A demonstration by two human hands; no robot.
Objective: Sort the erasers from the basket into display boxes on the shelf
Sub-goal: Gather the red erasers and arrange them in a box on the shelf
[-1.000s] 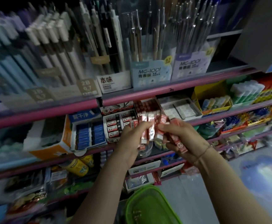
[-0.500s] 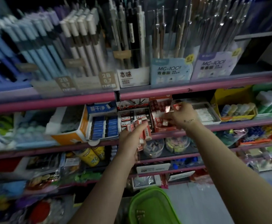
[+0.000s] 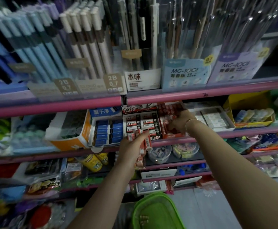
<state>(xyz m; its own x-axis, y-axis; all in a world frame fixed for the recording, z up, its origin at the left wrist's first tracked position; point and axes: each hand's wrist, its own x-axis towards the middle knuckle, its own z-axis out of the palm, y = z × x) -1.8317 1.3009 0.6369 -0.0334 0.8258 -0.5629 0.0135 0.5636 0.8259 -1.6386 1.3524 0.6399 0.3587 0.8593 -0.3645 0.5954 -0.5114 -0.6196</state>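
My left hand (image 3: 131,146) grips a bunch of red-and-white wrapped erasers (image 3: 145,142) in front of the red-and-black display box (image 3: 141,123) on the middle shelf. My right hand (image 3: 178,123) reaches into the red display box (image 3: 168,111) to its right, fingers down among red erasers; whether it holds any is hidden. The green basket (image 3: 156,212) sits at the bottom centre, below both arms.
A blue eraser box (image 3: 107,128) and an orange-white box (image 3: 72,129) stand to the left. A box of white erasers (image 3: 212,118) and a yellow box (image 3: 250,113) stand to the right. Pens fill the upper shelf (image 3: 201,93). Round tubs (image 3: 173,151) sit below.
My right hand left the bunch in front of me and moved up and right into the red display box. My left hand stayed, still holding erasers. The view came closer to the shelf.
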